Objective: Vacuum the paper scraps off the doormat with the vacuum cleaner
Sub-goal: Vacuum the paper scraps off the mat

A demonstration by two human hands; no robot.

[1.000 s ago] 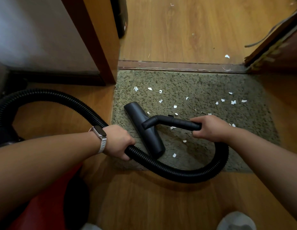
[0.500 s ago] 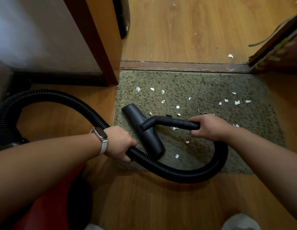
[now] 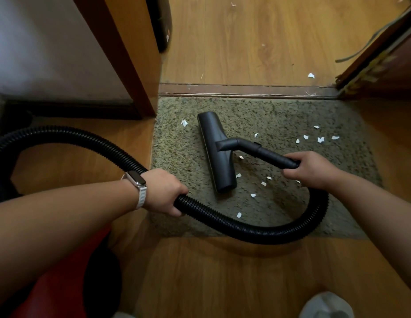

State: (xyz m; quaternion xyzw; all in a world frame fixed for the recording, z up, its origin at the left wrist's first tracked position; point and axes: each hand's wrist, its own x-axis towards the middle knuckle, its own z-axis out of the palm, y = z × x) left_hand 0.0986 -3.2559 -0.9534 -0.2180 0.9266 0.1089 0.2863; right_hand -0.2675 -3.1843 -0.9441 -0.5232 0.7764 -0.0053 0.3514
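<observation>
A grey-green shaggy doormat lies before the door threshold. White paper scraps are scattered over its right part and below the nozzle; one scrap lies at the upper left. The black vacuum floor nozzle rests flat on the mat, its long side running away from me. My right hand grips the black tube end behind the nozzle. My left hand, a watch on its wrist, grips the ribbed black hose, which loops over the mat's near edge.
The red and black vacuum body sits at the lower left. A brown door frame stands left of the mat and a wooden threshold runs behind it. More scraps lie on the wood floor beyond. A dark door edge is at right.
The nozzle has slid up and to the right across the mat and turned more lengthwise. Scraps near the mat's upper left middle are gone from sight. Both hands keep their grips.
</observation>
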